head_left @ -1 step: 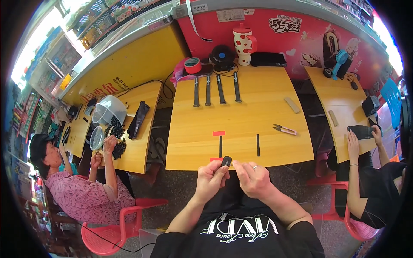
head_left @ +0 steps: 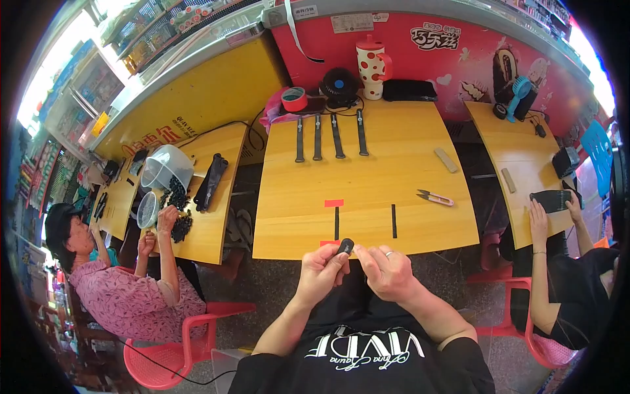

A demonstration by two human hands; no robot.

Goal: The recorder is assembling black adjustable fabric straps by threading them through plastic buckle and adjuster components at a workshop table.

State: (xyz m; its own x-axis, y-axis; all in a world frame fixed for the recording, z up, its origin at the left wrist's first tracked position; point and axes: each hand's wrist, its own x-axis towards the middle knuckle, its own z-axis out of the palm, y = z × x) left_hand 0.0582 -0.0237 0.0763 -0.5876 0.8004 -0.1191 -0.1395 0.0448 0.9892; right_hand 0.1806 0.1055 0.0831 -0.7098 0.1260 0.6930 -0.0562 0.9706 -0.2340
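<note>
Staying put, left fingers point(head_left: 336, 263) pinch a black piece point(head_left: 345, 246).

Black shirt point(head_left: 289, 369): large white lettering with smaller script, seen upside down. Red panel point(head_left: 417, 69): bold dark characters outlined in white; above them, a pale printed label point(head_left: 352, 24), too small to read. Yellow panel point(head_left: 220, 88): large red characters beside small dark lettering. Black straps point(head_left: 338, 146): small pale marks near their upper ends, illegible.
</note>
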